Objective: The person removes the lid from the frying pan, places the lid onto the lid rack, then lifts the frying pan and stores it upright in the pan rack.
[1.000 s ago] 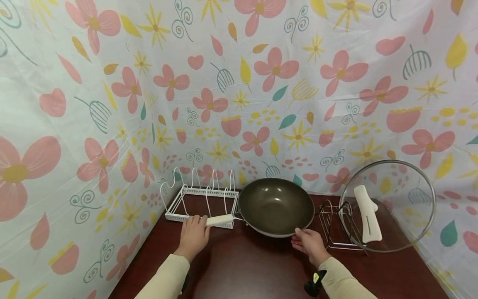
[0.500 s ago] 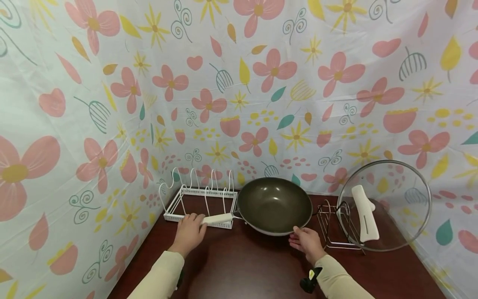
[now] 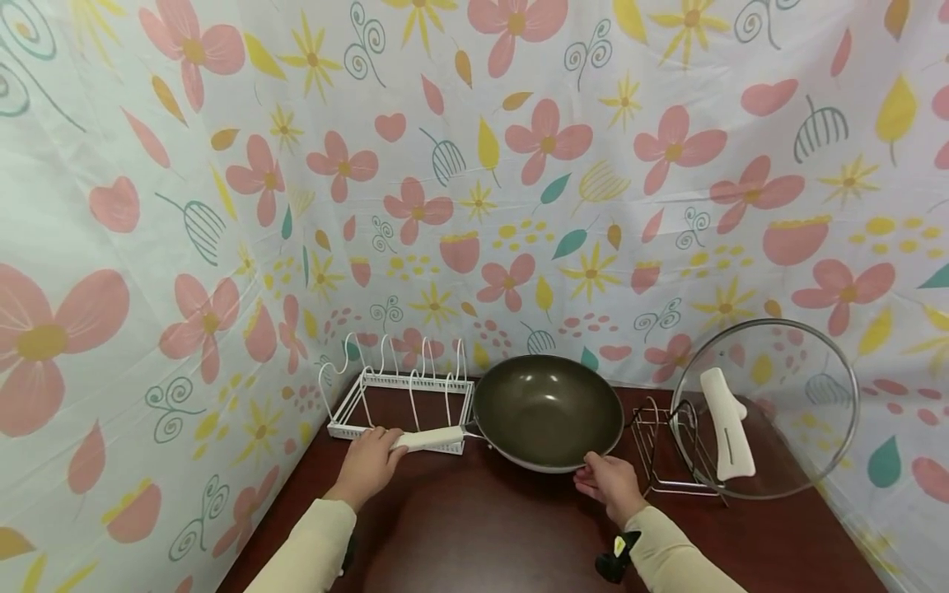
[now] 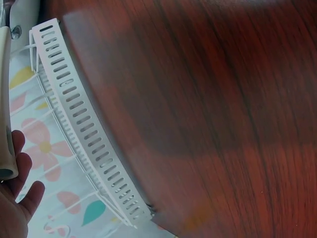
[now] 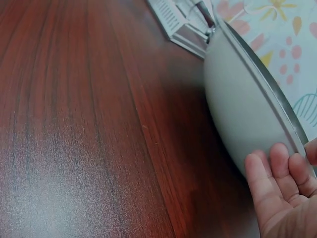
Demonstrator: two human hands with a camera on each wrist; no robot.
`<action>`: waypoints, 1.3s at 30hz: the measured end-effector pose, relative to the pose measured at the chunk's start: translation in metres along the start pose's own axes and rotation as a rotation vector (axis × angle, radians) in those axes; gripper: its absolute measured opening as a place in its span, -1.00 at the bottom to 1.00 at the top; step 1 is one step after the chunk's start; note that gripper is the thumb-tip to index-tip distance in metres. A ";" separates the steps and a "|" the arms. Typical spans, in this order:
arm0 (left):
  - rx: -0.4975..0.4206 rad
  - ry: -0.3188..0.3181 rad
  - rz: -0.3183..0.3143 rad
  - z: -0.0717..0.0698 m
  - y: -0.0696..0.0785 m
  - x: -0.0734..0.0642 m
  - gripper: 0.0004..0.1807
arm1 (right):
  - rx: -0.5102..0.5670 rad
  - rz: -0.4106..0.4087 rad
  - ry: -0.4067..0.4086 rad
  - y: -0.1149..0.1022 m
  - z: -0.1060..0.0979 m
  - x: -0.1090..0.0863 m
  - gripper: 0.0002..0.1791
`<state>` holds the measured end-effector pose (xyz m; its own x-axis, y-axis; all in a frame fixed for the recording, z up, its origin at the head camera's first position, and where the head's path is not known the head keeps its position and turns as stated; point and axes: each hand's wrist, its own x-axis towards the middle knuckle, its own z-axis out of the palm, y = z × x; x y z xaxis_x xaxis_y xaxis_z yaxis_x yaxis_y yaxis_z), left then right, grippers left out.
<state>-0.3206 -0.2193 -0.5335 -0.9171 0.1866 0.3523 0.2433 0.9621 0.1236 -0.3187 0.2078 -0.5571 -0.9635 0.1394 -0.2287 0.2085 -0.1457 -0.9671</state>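
Note:
A wok with a dark inside and pale outside stands in the middle of the table, its cream handle pointing left over a white rack. My left hand touches the tip of that handle. The left wrist view shows several loosely extended fingers past the handle's butt. At the wok's near right edge, my right hand pinches the rim. In the right wrist view its fingers lie against the outer wall, with the thumb at the rim.
The white wire rack stands back left. At right, a glass lid with a cream handle leans upright in a dark wire stand. A flowered curtain closes off the back and sides of the brown table.
My left hand has slid left toward the tip of the wok handle, baring more of it. The wok and my right hand have stayed nearly where they were.

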 end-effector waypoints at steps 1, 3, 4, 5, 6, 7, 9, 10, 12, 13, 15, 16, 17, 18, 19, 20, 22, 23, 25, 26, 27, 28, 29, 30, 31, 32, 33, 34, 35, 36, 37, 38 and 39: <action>0.001 0.003 0.003 0.000 0.000 0.000 -0.63 | 0.003 0.000 -0.003 0.000 0.000 0.000 -0.82; 0.003 0.003 0.010 0.000 -0.001 -0.001 -0.63 | -0.001 0.002 0.005 0.001 -0.001 0.001 -0.82; -0.004 0.001 0.015 0.000 -0.001 -0.001 -0.63 | -0.001 0.002 0.005 0.002 -0.001 0.001 -0.83; -0.009 -0.003 0.020 0.000 -0.002 -0.001 -0.62 | -0.001 -0.001 0.003 0.002 -0.002 0.001 -0.82; -0.019 -0.004 0.023 0.000 -0.002 -0.001 -0.62 | -0.001 -0.001 0.007 0.003 -0.002 0.001 -0.82; -0.031 -0.004 0.024 0.000 -0.003 -0.001 -0.62 | 0.002 -0.003 0.007 0.005 -0.003 0.001 -0.81; -0.054 0.005 0.017 0.001 -0.006 -0.001 -0.61 | 0.013 -0.001 -0.003 0.009 -0.003 0.001 -0.77; -0.071 0.005 0.005 0.001 -0.007 -0.002 -0.60 | 0.032 0.005 -0.013 0.012 -0.002 0.001 -0.72; -0.096 0.006 -0.023 0.001 -0.010 -0.003 -0.59 | 0.081 0.025 -0.047 0.021 -0.001 -0.001 -0.58; -0.103 0.001 -0.036 0.001 -0.012 -0.003 -0.58 | 0.102 0.037 -0.077 0.027 0.000 -0.003 -0.49; -0.121 -0.016 -0.063 0.001 -0.014 -0.004 -0.57 | 0.129 0.067 -0.167 0.038 0.004 -0.007 -0.31; -0.129 -0.026 -0.071 0.001 -0.014 -0.005 -0.57 | 0.129 0.078 -0.225 0.043 0.006 -0.010 -0.22; -0.137 -0.033 -0.076 0.001 -0.015 -0.005 -0.56 | 0.120 0.086 -0.290 0.048 0.010 -0.012 -0.15; -0.149 -0.037 -0.081 0.001 -0.015 -0.006 -0.56 | 0.109 0.088 -0.353 0.051 0.014 -0.014 -0.09; -0.154 -0.040 -0.086 0.000 -0.015 -0.006 -0.56 | 0.093 0.085 -0.412 0.054 0.019 -0.015 -0.05; -0.159 -0.041 -0.088 0.000 -0.015 -0.007 -0.56 | 0.086 0.085 -0.459 0.056 0.024 -0.016 -0.03; -0.168 -0.042 -0.090 0.000 -0.015 -0.008 -0.56 | 0.082 0.085 -0.515 0.057 0.037 -0.016 -0.01; -0.171 -0.042 -0.090 0.000 -0.015 -0.008 -0.56 | 0.088 0.086 -0.527 0.057 0.045 -0.016 -0.01; -0.170 -0.044 -0.087 0.001 -0.015 -0.009 -0.57 | 0.106 0.088 -0.531 0.056 0.059 -0.015 -0.03; -0.173 -0.044 -0.083 0.001 -0.016 -0.009 -0.57 | 0.120 0.094 -0.533 0.056 0.067 -0.015 -0.05; -0.179 -0.045 -0.082 0.001 -0.016 -0.010 -0.57 | 0.137 0.097 -0.538 0.055 0.074 -0.014 -0.07; -0.182 -0.046 -0.081 0.001 -0.016 -0.010 -0.58 | 0.156 0.103 -0.543 0.054 0.082 -0.013 -0.09; -0.184 -0.046 -0.079 0.001 -0.016 -0.010 -0.58 | 0.173 0.107 -0.553 0.053 0.089 -0.013 -0.11; -0.186 -0.046 -0.079 0.001 -0.016 -0.010 -0.58 | 0.192 0.112 -0.561 0.051 0.096 -0.012 -0.12; -0.193 -0.046 -0.078 0.001 -0.016 -0.010 -0.58 | 0.205 0.108 -0.572 0.050 0.103 -0.012 -0.14; -0.199 -0.041 -0.076 0.001 -0.015 -0.010 -0.58 | 0.221 0.113 -0.575 0.048 0.110 -0.011 -0.13; -0.206 -0.037 -0.073 0.000 -0.015 -0.011 -0.59 | 0.234 0.115 -0.573 0.047 0.117 -0.011 -0.13; -0.211 -0.033 -0.071 0.000 -0.014 -0.011 -0.59 | 0.242 0.116 -0.567 0.046 0.123 -0.011 -0.13; -0.213 -0.028 -0.066 0.000 -0.013 -0.011 -0.59 | 0.248 0.115 -0.560 0.044 0.129 -0.011 -0.12; -0.220 -0.023 -0.062 0.000 -0.012 -0.011 -0.59 | 0.254 0.115 -0.548 0.043 0.134 -0.011 -0.12; -0.224 -0.018 -0.056 0.001 -0.011 -0.011 -0.59 | 0.260 0.117 -0.536 0.042 0.138 -0.011 -0.12; -0.227 -0.016 -0.051 0.002 -0.010 -0.011 -0.59 | 0.271 0.127 -0.520 0.041 0.143 -0.011 -0.12; -0.230 -0.017 -0.046 0.003 -0.009 -0.011 -0.59 | 0.278 0.132 -0.507 0.040 0.146 -0.011 -0.12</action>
<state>-0.3131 -0.2293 -0.5411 -0.9335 0.1491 0.3262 0.2652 0.8993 0.3478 -0.3244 0.0575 -0.5772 -0.9066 -0.3730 -0.1975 0.3465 -0.3904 -0.8529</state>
